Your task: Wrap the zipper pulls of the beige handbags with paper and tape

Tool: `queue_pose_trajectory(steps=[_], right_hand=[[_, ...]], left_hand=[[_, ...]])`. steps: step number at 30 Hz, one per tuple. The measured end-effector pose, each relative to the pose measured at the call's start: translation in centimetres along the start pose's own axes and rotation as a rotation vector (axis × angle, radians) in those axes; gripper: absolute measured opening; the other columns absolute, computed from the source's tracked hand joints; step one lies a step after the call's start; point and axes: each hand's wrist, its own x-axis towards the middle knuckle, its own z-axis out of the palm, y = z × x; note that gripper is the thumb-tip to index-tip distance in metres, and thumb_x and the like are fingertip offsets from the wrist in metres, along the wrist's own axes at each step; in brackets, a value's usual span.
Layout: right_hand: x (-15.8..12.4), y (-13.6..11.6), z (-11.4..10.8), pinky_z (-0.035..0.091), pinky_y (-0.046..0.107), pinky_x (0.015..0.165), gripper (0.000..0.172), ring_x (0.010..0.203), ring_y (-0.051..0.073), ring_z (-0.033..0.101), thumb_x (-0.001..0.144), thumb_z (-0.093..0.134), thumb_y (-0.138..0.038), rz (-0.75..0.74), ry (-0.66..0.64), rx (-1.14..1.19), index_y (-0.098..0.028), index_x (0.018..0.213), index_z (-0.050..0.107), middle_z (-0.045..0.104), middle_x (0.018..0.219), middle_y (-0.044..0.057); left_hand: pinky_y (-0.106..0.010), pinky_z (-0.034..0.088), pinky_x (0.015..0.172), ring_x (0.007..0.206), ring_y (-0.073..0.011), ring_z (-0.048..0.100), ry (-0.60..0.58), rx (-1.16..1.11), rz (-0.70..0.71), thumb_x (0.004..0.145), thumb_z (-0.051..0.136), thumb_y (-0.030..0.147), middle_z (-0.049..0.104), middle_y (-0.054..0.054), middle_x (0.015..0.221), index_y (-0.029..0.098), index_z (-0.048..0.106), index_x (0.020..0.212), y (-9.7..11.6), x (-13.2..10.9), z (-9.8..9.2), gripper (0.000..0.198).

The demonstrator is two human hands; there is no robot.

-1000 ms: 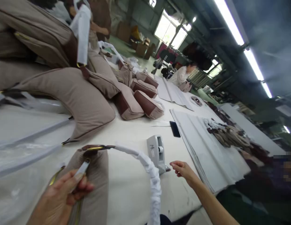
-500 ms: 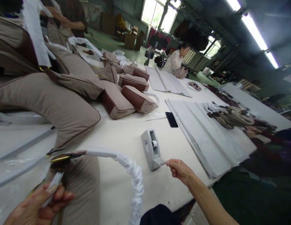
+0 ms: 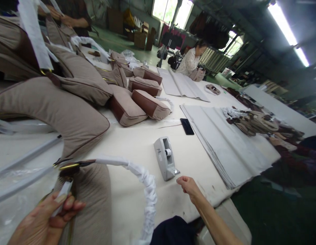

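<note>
Pinched in my left hand is a flat strip wrapped in white, just below a gold-coloured metal fitting. The fitting belongs to a taupe handbag lying on the table under and beside that hand. A handle wrapped in crinkled white material curves from the bag to the right. My right hand is closed, thumb against fingers, on a piece of clear tape that barely shows. It sits just right of and below the cutter of a grey tape dispenser, apart from it.
Several taupe bags with brown panels are piled on the left. A black phone lies beyond the dispenser, beside stacked grey sheets. More bags lie at the right. A person works at the far end; other people's hands show at both sides.
My right hand has come off the dispenser's cutter, moving slightly left and down towards me. My left hand keeps its hold on the white-wrapped strip. The view has shifted slightly.
</note>
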Motion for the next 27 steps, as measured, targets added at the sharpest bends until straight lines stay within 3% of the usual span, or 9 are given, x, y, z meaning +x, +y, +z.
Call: queue_pose_trajectory(steps=[4,7,9,11,13,16,18,21,27], right_hand=[[-2.9,-1.3,-2.5,0.02,0.022,0.04,0.026,0.041,0.007,0.026,0.052,0.067,-0.038,-0.071,0.034,-0.17,-0.016,0.052,0.054,0.032,0.041,-0.007],[-5.4,-7.3,-2.5,0.034,0.023,0.051,0.029,0.055,0.012,0.041,0.064,0.064,-0.044,-0.416,0.052,-0.318,-0.019,0.078,0.063,0.052,0.062,-0.002],[-8.0,-12.4,0.4,0.035,0.022,0.053,0.024,0.059,0.012,0.043,0.068,0.062,-0.042,-0.615,-0.142,-0.358,-0.019,0.073,0.062,0.053,0.068,0.0],[-11.3,-16.5,5.5,0.035,0.021,0.052,0.022,0.059,0.012,0.043,0.072,0.06,-0.04,-0.71,-0.449,-0.474,-0.019,0.066,0.061,0.051,0.065,0.0],[-14.3,-18.8,11.4,0.034,0.021,0.052,0.021,0.059,0.011,0.044,0.073,0.058,-0.036,-0.749,-0.662,-0.59,-0.017,0.064,0.061,0.05,0.064,0.0],[-16.4,-19.0,18.7,0.03,0.02,0.049,0.016,0.054,0.009,0.041,0.072,0.056,-0.027,-0.784,-0.763,-0.673,-0.015,0.065,0.062,0.05,0.059,-0.002],[-16.3,-18.3,21.5,0.027,0.019,0.046,0.014,0.05,0.008,0.038,0.071,0.054,-0.024,-0.777,-0.771,-0.725,-0.014,0.064,0.061,0.049,0.055,-0.003],[-15.8,-17.6,23.2,0.025,0.019,0.045,0.013,0.049,0.007,0.037,0.07,0.052,-0.02,-0.764,-0.744,-0.813,-0.013,0.062,0.06,0.048,0.053,-0.003],[-15.2,-17.6,23.8,0.024,0.02,0.045,0.016,0.049,0.008,0.036,0.069,0.052,-0.022,-0.83,-0.639,-0.963,-0.014,0.057,0.059,0.045,0.051,-0.004]], left_hand=[[-0.025,0.055,0.053,0.052,-0.0135,0.057,-0.119,-0.01,0.043,0.06,0.066,0.019,0.056,0.004,0.053,0.016,0.054,0.06,0.1,-1.4,0.0,0.012],[-0.023,0.051,0.05,0.049,-0.0118,0.055,-0.174,-0.055,0.086,0.06,0.07,0.03,0.053,0.005,0.051,0.016,0.052,0.062,0.1,-2.8,1.3,0.023],[-0.021,0.048,0.05,0.048,-0.011,0.054,-0.188,-0.043,0.111,0.063,0.068,0.032,0.053,0.004,0.052,0.015,0.051,0.063,0.0,-2.9,1.9,0.023],[-0.02,0.046,0.05,0.049,-0.0103,0.054,-0.188,-0.032,0.144,0.067,0.064,0.033,0.053,0.004,0.053,0.015,0.051,0.064,-0.3,-2.9,2.0,0.022],[-0.02,0.044,0.051,0.049,-0.0103,0.054,-0.192,-0.024,0.18,0.069,0.062,0.034,0.053,0.004,0.053,0.016,0.05,0.064,-0.5,-3.0,1.8,0.022],[-0.02,0.043,0.051,0.05,-0.0103,0.052,-0.202,0.001,0.233,0.072,0.06,0.037,0.053,0.004,0.052,0.015,0.052,0.066,-0.8,-3.4,1.6,0.024],[-0.02,0.042,0.052,0.05,-0.0097,0.05,-0.201,0.022,0.275,0.073,0.059,0.039,0.053,0.003,0.053,0.015,0.054,0.069,-0.8,-3.7,1.7,0.025],[-0.021,0.043,0.053,0.052,-0.0101,0.049,-0.203,0.024,0.297,0.073,0.059,0.042,0.052,0.003,0.054,0.015,0.054,0.069,-0.8,-3.8,1.9,0.028],[-0.024,0.047,0.055,0.052,-0.0107,0.049,-0.216,-0.009,0.303,0.074,0.057,0.04,0.049,0.004,0.055,0.015,0.053,0.07,-0.9,-3.5,1.5,0.025]])
